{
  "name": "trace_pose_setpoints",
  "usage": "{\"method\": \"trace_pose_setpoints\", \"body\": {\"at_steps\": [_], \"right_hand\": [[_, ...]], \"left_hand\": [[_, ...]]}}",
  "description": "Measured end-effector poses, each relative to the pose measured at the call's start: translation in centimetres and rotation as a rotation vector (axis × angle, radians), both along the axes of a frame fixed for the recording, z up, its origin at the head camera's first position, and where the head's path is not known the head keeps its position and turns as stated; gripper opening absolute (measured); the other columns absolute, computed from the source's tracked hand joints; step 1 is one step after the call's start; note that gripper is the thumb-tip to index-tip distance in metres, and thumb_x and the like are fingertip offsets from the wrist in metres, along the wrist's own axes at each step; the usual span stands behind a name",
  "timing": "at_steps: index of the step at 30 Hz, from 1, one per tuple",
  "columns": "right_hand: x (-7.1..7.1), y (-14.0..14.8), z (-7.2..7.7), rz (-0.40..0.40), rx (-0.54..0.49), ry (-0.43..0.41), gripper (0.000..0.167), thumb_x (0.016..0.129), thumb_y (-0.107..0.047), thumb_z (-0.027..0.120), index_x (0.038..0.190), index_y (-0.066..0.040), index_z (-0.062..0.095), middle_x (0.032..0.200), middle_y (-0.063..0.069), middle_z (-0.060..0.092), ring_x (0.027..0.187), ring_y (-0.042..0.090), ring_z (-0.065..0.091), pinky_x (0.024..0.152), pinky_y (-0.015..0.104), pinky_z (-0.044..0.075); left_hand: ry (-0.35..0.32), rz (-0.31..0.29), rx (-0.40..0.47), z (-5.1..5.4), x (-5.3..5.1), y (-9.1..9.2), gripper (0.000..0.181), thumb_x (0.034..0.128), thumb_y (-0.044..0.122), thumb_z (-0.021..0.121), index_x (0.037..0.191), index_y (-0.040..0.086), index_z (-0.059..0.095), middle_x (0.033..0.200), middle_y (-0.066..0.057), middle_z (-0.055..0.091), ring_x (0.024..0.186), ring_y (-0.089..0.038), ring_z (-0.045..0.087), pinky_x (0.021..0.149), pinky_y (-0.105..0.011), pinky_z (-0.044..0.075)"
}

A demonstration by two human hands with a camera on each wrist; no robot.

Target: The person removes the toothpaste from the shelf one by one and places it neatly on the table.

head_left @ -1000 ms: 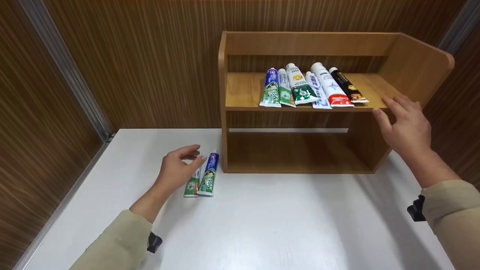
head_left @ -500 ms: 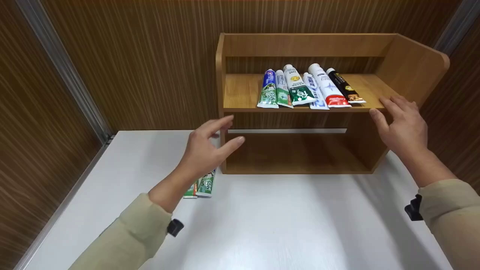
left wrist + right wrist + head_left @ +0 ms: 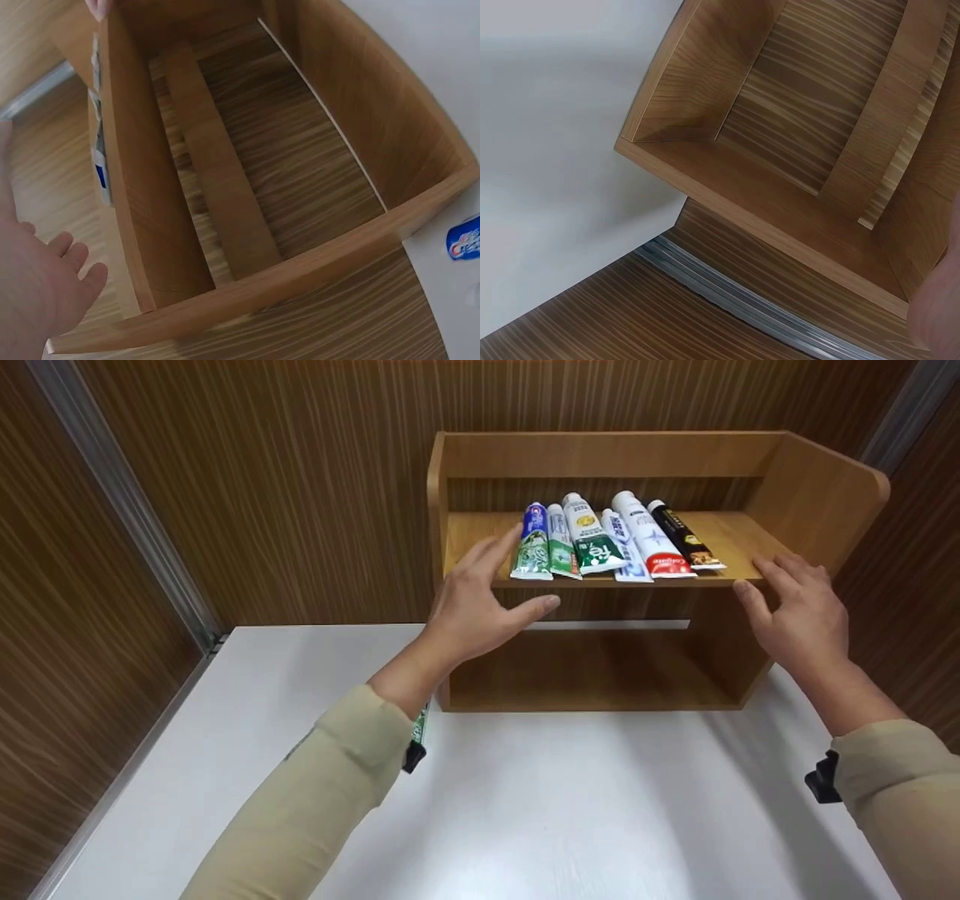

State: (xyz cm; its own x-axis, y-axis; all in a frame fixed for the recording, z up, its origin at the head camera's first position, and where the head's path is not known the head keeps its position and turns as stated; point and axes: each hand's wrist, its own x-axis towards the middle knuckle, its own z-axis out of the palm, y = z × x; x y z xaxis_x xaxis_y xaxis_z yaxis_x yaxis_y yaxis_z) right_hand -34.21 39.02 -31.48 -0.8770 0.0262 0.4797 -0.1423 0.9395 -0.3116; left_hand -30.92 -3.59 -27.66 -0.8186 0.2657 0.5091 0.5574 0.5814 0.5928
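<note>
My left hand (image 3: 474, 607) is at the left end of the upper shelf, thumb and fingers spread with nothing between them. Its fingertips are close to a blue and green toothpaste tube (image 3: 533, 544), the leftmost on the shelf; whether they touch it I cannot tell. To the right lie a slim green and white tube (image 3: 562, 542), a white and dark green tube (image 3: 592, 532), a blue and white tube (image 3: 627, 547), a white and red Colgate tube (image 3: 651, 536) and a black tube (image 3: 685, 536). Relaxed and holding nothing, my right hand (image 3: 801, 619) rests at the shelf's right front edge.
The wooden two-tier shelf (image 3: 600, 709) stands on a white table (image 3: 555, 795) against a wood-panelled wall. On the table left of it, my left forearm mostly hides a toothpaste tube (image 3: 421, 724); its blue end (image 3: 465, 241) shows in the left wrist view.
My left hand has moved up and to the right, from above the two tubes on the table to the upper shelf's left end. The right hand has stayed at the shelf edge.
</note>
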Motion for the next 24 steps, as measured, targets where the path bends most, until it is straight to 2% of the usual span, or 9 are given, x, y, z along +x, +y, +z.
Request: {"method": "trace_pose_setpoints", "body": {"at_steps": [6, 11, 18, 24], "right_hand": [[0.1, -0.1, 0.0, 0.002, -0.003, 0.015, 0.067, 0.111, -0.053, 0.046, 0.163, -0.012, 0.042, 0.167, 0.025, 0.034, 0.158, 0.044, 0.022, 0.13, 0.054, 0.006], [0.0, 0.0, 0.0, 0.004, -0.004, 0.022, 0.066, 0.111, -0.052, 0.047, 0.163, -0.011, 0.043, 0.167, 0.025, 0.035, 0.158, 0.045, 0.023, 0.131, 0.054, 0.006], [0.0, 0.1, -0.1, 0.005, 0.001, 0.021, 0.067, 0.111, -0.053, 0.046, 0.163, -0.012, 0.043, 0.166, 0.026, 0.035, 0.157, 0.046, 0.024, 0.13, 0.055, 0.007], [0.0, 0.1, -0.1, 0.0, -0.005, 0.009, 0.067, 0.11, -0.054, 0.046, 0.164, -0.013, 0.041, 0.168, 0.025, 0.034, 0.158, 0.046, 0.022, 0.13, 0.056, 0.006]], "left_hand": [[0.042, 0.061, -0.16, 0.4, -2.1, 0.9, 0.101, 0.0892, 0.064, 0.076, 0.17, 0.025, 0.029, 0.167, -0.007, 0.039, 0.15, -0.027, 0.042, 0.121, -0.046, 0.039], [0.075, 0.108, -0.311, 0.5, -3.4, 1.4, 0.104, 0.0885, 0.073, 0.07, 0.17, 0.026, 0.027, 0.167, -0.007, 0.038, 0.15, -0.028, 0.042, 0.124, -0.049, 0.032], [0.039, 0.16, -0.478, 0.5, -4.7, 1.9, 0.107, 0.0888, 0.08, 0.061, 0.172, 0.027, 0.019, 0.17, -0.011, 0.032, 0.153, -0.033, 0.037, 0.128, -0.051, 0.025], [0.022, 0.183, -0.606, 0.6, -5.3, 2.6, 0.108, 0.0899, 0.086, 0.05, 0.173, 0.028, 0.012, 0.175, -0.011, 0.022, 0.159, -0.033, 0.027, 0.13, -0.054, 0.018]]}}
